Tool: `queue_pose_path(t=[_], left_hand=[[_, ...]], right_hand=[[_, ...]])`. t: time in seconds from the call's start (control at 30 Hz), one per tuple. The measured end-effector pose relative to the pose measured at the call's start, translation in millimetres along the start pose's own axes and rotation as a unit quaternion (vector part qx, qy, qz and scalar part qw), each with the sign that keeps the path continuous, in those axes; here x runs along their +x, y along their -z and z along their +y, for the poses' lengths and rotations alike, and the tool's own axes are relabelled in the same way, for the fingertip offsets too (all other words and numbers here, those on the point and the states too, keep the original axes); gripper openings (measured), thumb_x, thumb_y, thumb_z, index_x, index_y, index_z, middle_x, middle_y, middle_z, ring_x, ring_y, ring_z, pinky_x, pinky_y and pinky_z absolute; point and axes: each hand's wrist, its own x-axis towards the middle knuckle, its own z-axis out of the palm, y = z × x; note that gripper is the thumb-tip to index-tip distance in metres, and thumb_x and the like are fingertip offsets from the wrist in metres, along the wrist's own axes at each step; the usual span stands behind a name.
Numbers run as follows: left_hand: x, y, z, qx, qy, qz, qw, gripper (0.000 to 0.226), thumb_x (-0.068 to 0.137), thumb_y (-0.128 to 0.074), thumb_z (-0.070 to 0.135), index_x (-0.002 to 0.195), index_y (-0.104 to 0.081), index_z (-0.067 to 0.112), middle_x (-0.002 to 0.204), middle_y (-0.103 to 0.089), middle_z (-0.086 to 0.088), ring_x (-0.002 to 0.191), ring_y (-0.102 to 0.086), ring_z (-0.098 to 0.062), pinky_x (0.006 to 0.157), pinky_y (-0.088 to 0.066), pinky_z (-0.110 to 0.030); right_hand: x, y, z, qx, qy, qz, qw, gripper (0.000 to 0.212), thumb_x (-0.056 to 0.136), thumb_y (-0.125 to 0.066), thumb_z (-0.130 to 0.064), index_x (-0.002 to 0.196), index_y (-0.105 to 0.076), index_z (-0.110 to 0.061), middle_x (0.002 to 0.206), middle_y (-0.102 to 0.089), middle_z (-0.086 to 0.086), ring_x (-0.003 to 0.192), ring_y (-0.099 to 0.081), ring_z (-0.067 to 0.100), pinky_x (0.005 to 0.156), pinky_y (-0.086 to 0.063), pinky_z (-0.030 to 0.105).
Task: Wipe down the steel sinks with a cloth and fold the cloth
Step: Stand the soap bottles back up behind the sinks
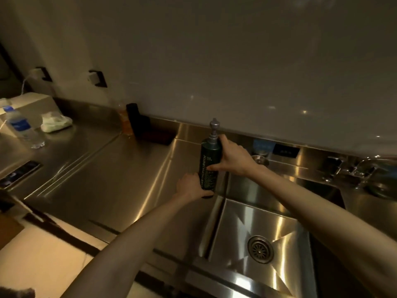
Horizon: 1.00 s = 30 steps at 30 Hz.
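A dark green pump bottle with a silver pump head stands upright at the left rim of the steel sink. My left hand grips its base. My right hand wraps around its upper body just below the pump. The sink basin is bare steel with a round drain near its middle. A crumpled pale cloth lies on the steel counter far to the left, well away from both hands.
A plastic water bottle stands at the far left beside a beige box. A dark container and an amber bottle stand against the backsplash. A tap sits at the right, with a phone on the counter's left edge.
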Motion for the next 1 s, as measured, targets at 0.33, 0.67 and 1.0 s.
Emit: queue_pose_path(t=[0.33, 0.67, 1.0], left_hand=[[30.2, 35.6, -64.7, 0.059, -0.049, 0.006, 0.997, 0.064, 0.069, -0.073, 0.057, 0.116, -0.054, 0.017, 0.108, -0.064, -0.002, 0.097, -0.061, -0.020, 0.081, -0.051, -0.035], [32.8, 32.3, -111.8, 0.098, -0.009, 0.026, 0.995, 0.060, 0.072, -0.067, 0.060, 0.113, -0.052, 0.018, 0.105, -0.063, -0.001, 0.097, -0.060, -0.019, 0.075, -0.045, -0.030], [103.1, 30.8, -176.6, 0.025, -0.006, -0.040, 0.999, 0.063, 0.069, -0.070, 0.059, 0.115, -0.053, 0.021, 0.108, -0.063, -0.001, 0.095, -0.062, -0.018, 0.079, -0.052, -0.032]], right_hand=[[48.5, -31.5, -50.8, -0.005, -0.082, 0.017, 0.996, 0.078, 0.067, -0.081, -0.039, 0.124, -0.035, -0.014, 0.129, -0.055, 0.007, 0.110, -0.058, 0.025, 0.084, -0.052, 0.041], [77.2, -74.2, -72.5, -0.010, -0.056, 0.001, 0.998, 0.076, 0.066, -0.082, -0.038, 0.122, -0.035, -0.015, 0.126, -0.056, 0.006, 0.107, -0.060, 0.024, 0.079, -0.053, 0.037], [157.6, -127.8, -79.3, -0.023, -0.111, -0.011, 0.994, 0.075, 0.067, -0.081, -0.037, 0.123, -0.035, -0.016, 0.125, -0.056, 0.006, 0.106, -0.060, 0.025, 0.081, -0.052, 0.038]])
